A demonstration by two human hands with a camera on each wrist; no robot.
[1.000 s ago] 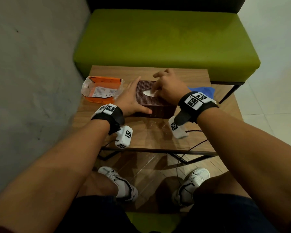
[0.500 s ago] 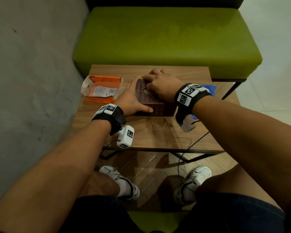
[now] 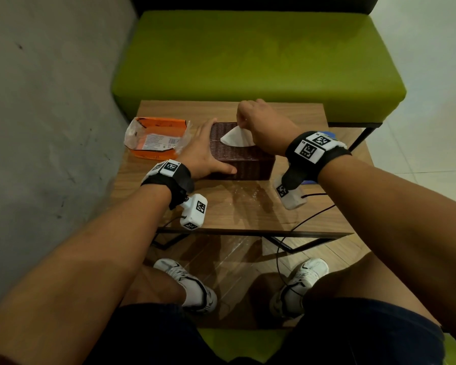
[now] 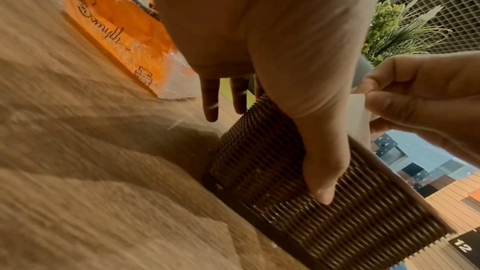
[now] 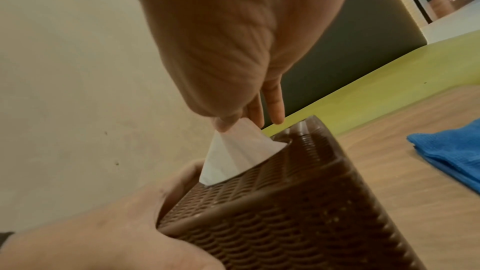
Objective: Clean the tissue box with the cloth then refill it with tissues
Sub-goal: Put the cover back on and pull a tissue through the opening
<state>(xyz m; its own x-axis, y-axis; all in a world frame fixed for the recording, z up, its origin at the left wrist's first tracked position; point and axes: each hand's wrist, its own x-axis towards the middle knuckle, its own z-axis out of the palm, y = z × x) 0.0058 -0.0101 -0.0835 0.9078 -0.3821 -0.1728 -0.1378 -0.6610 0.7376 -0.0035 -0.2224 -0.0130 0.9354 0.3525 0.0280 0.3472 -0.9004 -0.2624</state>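
A brown woven tissue box (image 3: 244,159) (image 4: 324,202) (image 5: 298,202) stands on the wooden table (image 3: 234,206). My left hand (image 3: 203,154) (image 4: 259,48) (image 5: 103,233) braces its left near corner, with straight fingers along the left side and the thumb pressed on the front face. My right hand (image 3: 261,122) (image 4: 415,93) (image 5: 221,48) hovers above the top slot and pinches the tip of a white tissue (image 3: 236,138) (image 4: 359,114) (image 5: 233,151), which rises as a cone out of the opening. The blue cloth (image 5: 454,155) lies on the table right of the box; my right wrist hides most of it in the head view.
An opened orange tissue pack (image 3: 156,139) (image 4: 124,28) lies left of the box, close to my left fingers. A green bench (image 3: 248,54) runs along the table's far edge, and a grey wall (image 3: 50,127) stands at the left. Cables hang off the near table edge.
My right hand has lifted from the box's top slot and drawn a white tissue tip up out of it. The left hand has stayed on the box's corner.
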